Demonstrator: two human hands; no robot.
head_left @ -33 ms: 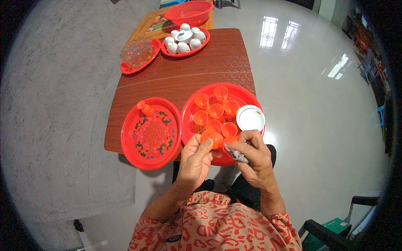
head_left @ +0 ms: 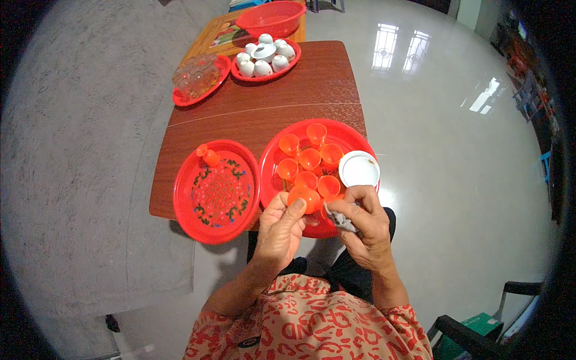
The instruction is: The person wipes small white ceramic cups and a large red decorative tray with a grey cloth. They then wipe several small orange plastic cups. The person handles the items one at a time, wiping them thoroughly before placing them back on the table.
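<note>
Between the thumb and fingers of my left hand [head_left: 282,235] is a small orange plastic cup [head_left: 305,201], held above the near edge of a round red tray [head_left: 273,141]. My right hand [head_left: 368,231] grips a crumpled grey cloth [head_left: 341,218] just right of that cup. Several more orange cups [head_left: 309,158] stand on the tray, mouths up, and one near my right hand is partly covered by it. A white lidded or plate-like round dish [head_left: 360,170] sits at the tray's right side.
Left of the tray, a red patterned tray [head_left: 185,207] holds a small orange cup [head_left: 210,157] lying at its upper rim. Farther back are a red plate with clear glasses [head_left: 198,75], a red tray of white teacups [head_left: 263,68] and a red basin [head_left: 271,18]. An armchair [head_left: 462,336] stands lower right.
My right hand and the cloth have shifted very slightly. The cup in my left hand stays in nearly the same place.
</note>
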